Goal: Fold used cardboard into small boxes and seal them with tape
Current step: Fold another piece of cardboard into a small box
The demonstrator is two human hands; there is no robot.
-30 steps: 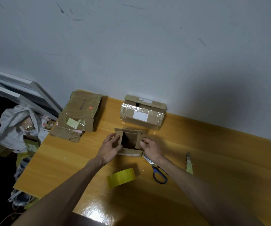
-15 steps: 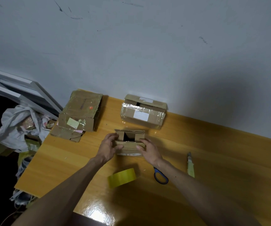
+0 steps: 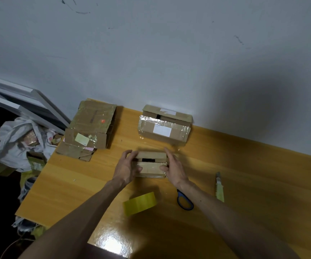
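small brown cardboard box [image 3: 152, 164] sits mid-surface, just in front of the person, between both hands. Left hand [image 3: 127, 167] wraps the left end and right hand [image 3: 173, 167] the right end. Each grip is curled round the box, fingers over the far flap and thumbs on the near flap, nothing else held. Change from a second ago: the flaps stood up with the inside showing, and now the two long flaps are folded down and nearly meet, with only a dark slit left along the middle seam. So folding looks about done on this one (not sealed yet, no fresh tape seen across the seam) and taping should come next, which probably means freeing one hand while the other keeps the flaps down. The yellow tape roll [image 3: 139, 203] lies near, toward the person, untouched. The blue-handled scissors [image 3: 185, 202] are partly under the right forearm, and the yellow-green utility knife [image 3: 219, 187] lies further right. Behind, by the wall, is a larger taped cardboard box with a white label [image 3: 165, 126], and far left a stack of flattened used cardboard [image 3: 91, 128] hangs over the edge of the orange wooden surface [image 3: 244, 165]. A white plastic bag of scraps [image 3: 18, 141] is on the floor off to the left.
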